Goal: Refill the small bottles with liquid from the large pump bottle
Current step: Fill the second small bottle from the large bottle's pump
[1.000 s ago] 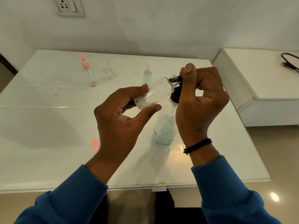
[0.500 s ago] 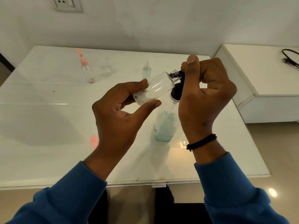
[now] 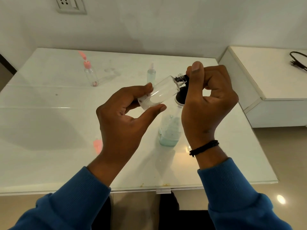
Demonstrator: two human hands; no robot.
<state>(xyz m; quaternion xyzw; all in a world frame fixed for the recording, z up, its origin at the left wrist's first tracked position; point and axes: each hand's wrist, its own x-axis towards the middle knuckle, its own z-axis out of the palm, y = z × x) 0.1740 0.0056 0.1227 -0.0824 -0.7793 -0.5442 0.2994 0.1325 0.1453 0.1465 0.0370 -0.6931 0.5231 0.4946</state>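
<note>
On the table [image 3: 49, 163], two small bottles [image 3: 91, 75], one pump bottle [image 3: 169, 130].

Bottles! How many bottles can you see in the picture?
4. A clear small bottle is held tilted in the hands. The large pump bottle stands on the table under it. A pink-capped bottle and a pale blue bottle stand farther back. None seem hidden.

My left hand [image 3: 123, 120] held the small bottle [image 3: 159, 92] tilted, neck toward my right hand [image 3: 207, 103], which pinched at its mouth. The pump bottle [image 3: 169, 130] stood on the table [image 3: 49, 160] just below and behind that grip. Two more bottles [image 3: 90, 74] [image 3: 151, 75] stood farther back, left of the grip. A cap [image 3: 98, 146] lay left of my left wrist. A side cabinet [image 3: 274, 83] sat to the right.
</note>
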